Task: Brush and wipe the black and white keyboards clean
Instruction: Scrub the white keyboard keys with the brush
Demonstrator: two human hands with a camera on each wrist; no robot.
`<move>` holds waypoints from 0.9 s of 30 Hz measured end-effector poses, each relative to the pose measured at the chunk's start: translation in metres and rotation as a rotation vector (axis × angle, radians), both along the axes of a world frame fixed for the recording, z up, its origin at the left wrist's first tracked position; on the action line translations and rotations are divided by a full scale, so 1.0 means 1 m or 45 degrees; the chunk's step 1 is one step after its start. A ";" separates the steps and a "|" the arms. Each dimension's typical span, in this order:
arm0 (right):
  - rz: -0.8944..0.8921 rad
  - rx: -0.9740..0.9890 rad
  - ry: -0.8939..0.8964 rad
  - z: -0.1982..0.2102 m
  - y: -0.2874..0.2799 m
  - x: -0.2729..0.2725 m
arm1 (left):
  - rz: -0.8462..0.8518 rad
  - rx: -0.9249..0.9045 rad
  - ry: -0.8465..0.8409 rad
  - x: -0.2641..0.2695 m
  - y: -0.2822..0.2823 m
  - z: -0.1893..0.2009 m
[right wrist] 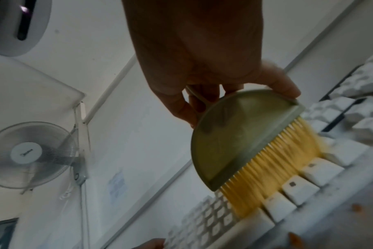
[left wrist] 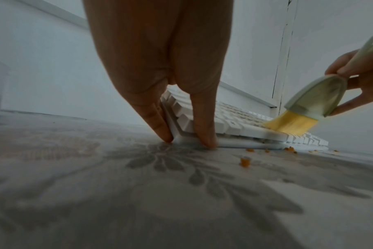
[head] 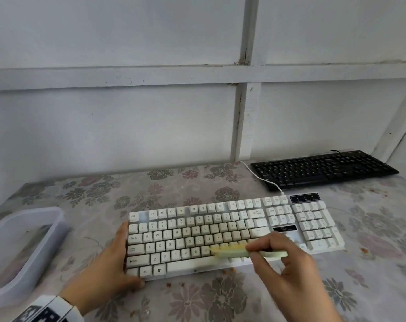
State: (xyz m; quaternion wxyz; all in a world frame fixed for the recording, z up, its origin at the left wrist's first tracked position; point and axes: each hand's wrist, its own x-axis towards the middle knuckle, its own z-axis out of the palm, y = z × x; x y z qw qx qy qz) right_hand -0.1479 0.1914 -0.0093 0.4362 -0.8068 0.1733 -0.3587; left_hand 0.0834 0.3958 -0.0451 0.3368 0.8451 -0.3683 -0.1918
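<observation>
The white keyboard (head: 220, 228) lies on the flowered table in front of me. My left hand (head: 128, 256) braces its front left corner, with straight fingers along the left end and the thumb at the front edge (left wrist: 188, 140). My right hand (head: 255, 252) grips the pale green brush (head: 232, 251) by its handle. The brush's yellow bristles (right wrist: 273, 168) rest on the bottom key rows, just above the space bar. The black keyboard (head: 322, 169) lies untouched at the back right, against the wall.
Orange crumbs (left wrist: 244, 162) lie on the cloth along the white keyboard's front edge and at its right end (head: 364, 251). A translucent tub (head: 23, 247) stands at the left. The white cable (head: 264, 180) runs back to the wall. A fan (right wrist: 30, 155) hangs behind.
</observation>
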 end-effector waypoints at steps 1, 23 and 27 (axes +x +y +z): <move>0.002 -0.015 -0.016 0.002 0.000 -0.001 | 0.000 0.006 -0.001 0.000 -0.001 0.000; -0.207 0.206 0.129 0.012 -0.051 -0.043 | 0.092 0.087 -0.046 -0.007 -0.003 0.005; -0.243 0.132 0.083 0.015 -0.054 -0.049 | 0.095 0.044 -0.083 -0.005 -0.005 0.002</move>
